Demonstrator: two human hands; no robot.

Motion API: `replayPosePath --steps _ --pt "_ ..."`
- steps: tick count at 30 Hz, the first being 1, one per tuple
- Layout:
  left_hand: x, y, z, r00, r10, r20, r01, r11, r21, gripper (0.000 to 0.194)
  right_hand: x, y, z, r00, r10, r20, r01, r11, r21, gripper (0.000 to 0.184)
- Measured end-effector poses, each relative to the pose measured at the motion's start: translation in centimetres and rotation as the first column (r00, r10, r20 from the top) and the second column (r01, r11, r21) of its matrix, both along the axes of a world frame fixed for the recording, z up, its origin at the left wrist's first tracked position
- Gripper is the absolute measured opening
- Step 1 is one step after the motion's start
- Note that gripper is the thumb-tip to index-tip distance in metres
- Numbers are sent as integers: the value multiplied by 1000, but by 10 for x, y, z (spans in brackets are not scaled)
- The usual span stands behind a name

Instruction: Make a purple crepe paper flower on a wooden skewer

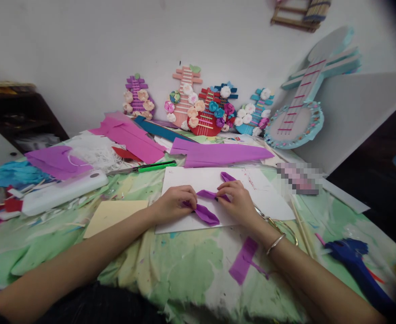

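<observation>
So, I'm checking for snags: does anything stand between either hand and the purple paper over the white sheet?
Nothing visible does: the left hand and right hand both pinch purple paper. The scissors lie on the right hand's outer side, not in between.

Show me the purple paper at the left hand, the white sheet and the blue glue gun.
Purple paper [207, 215]: head view, on its broad middle.
White sheet [272, 202]: head view, bare right part.
Blue glue gun [359, 266]: head view, upper handle.
</observation>
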State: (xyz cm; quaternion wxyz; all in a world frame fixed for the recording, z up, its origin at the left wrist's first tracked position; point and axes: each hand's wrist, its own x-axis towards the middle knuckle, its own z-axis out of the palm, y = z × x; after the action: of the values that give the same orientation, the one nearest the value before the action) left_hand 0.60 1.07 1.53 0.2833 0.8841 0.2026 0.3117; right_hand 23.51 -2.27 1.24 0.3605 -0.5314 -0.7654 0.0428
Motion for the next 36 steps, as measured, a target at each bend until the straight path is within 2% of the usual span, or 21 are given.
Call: replayPosePath --steps 3,6,10,15,19,23,30,36 --pt "1 -1 -2 1000 -16 -2 16 1000 21 15 -9 -7 4 998 67 -20 -69 992 -110 11" --pt "0 -2 -4 999 48 -15 -47 998 41 13 -13 -11 6 990 117 -79 -130 972 -194 12" --pt "1 -2 -5 996 85 -36 -83 995 55 10 -14 -14 6 978 158 -133 -187 951 -247 13" --pt "4 -1 -5 994 107 -28 -106 993 45 8 -19 -18 9 974 204 -99 -224 933 -283 15" --pt "4 0 -5 993 113 -14 -112 991 71 17 -23 -21 11 976 212 -54 -218 933 -285 23" --pt "4 1 -7 994 105 -14 -104 991 88 25 -24 -23 10 982 189 -26 -189 944 -268 12" --pt "5 -1 -6 990 113 -82 -102 987 124 20 -23 -23 10 982 183 38 -174 969 -176 11" --pt "4 -2 -5 981 147 -127 -123 975 184 8 -26 -26 10 962 268 59 -260 959 -113 11"
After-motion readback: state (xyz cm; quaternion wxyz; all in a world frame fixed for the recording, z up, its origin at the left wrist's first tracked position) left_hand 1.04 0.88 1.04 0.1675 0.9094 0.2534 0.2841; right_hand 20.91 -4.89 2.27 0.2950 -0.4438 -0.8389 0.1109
